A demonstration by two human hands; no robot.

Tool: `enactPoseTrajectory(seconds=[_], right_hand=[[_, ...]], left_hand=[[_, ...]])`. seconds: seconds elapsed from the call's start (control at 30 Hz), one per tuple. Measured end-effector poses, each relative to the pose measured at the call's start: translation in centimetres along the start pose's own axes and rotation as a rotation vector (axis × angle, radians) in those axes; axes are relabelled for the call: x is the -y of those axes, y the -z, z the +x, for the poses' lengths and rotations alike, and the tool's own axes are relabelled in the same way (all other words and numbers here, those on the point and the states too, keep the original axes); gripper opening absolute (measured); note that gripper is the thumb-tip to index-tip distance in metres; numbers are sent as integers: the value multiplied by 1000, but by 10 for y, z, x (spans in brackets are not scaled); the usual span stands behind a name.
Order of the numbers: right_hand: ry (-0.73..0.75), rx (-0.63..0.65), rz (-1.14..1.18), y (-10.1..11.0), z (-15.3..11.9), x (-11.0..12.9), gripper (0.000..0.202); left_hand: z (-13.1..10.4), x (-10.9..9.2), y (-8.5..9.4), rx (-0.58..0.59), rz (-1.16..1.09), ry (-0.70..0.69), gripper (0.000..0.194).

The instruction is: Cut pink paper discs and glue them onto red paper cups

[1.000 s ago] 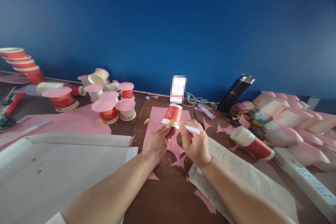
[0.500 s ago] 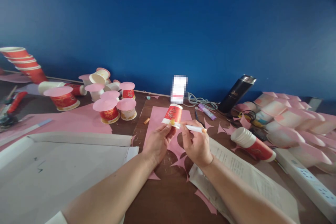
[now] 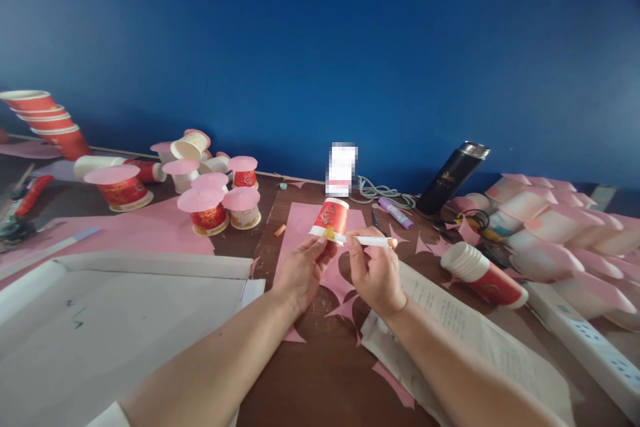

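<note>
My left hand is closed on a red paper cup with a dragon print, pinching its near white-and-gold edge. The cup is tilted above pink paper. My right hand is closed around a slim white marker with an orange end pointing right. The marker's other end points at the cup's near edge; whether it touches I cannot tell. A small orange cap lies left of the cup. Under my right forearm is a printed paper sheet.
Paper cups with pink discs stand at the left, near a shallow white box. To the right are a black flask, nested cups, a power strip and stacked pink-topped cups. A purple tube lies behind.
My right hand and the marker have shifted very slightly right, and the marker lies a little more level. My left hand still holds the cup in nearly the same place.
</note>
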State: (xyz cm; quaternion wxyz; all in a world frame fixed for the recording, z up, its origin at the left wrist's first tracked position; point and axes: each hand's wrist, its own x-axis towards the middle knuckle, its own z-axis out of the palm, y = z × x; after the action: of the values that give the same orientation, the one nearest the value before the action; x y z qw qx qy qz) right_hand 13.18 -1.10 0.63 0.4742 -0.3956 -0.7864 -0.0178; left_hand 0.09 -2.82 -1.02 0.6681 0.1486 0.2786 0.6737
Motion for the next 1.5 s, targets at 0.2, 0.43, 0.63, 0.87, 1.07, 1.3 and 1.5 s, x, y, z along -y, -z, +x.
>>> enactPoseTrajectory(seconds=[0.2,0.43,0.63,0.87,1.07,1.3,1.5], right_hand=[[-3,16,11,-1,0,0,15],[4,11,8,-1,0,1,15],[5,-17,12,-3,-1,0,14],[3,-31,41,-3,1,3,14],[17,-26,38,-2,1,2,13],[7,-39,42,-2,2,2,13],[24,-45,54,-1,2,2,13]], left_hand=[[1,0,1,-2,-17,-3,11],[2,0,2,0,-15,-5,10],[1,1,1,-7,-22,5,9],[0,0,1,-2,-33,6,6],[0,0,0,-13,-26,5,5],[-1,-1,-1,-20,-30,17,3],[-1,-1,-1,-22,-29,15,5]])
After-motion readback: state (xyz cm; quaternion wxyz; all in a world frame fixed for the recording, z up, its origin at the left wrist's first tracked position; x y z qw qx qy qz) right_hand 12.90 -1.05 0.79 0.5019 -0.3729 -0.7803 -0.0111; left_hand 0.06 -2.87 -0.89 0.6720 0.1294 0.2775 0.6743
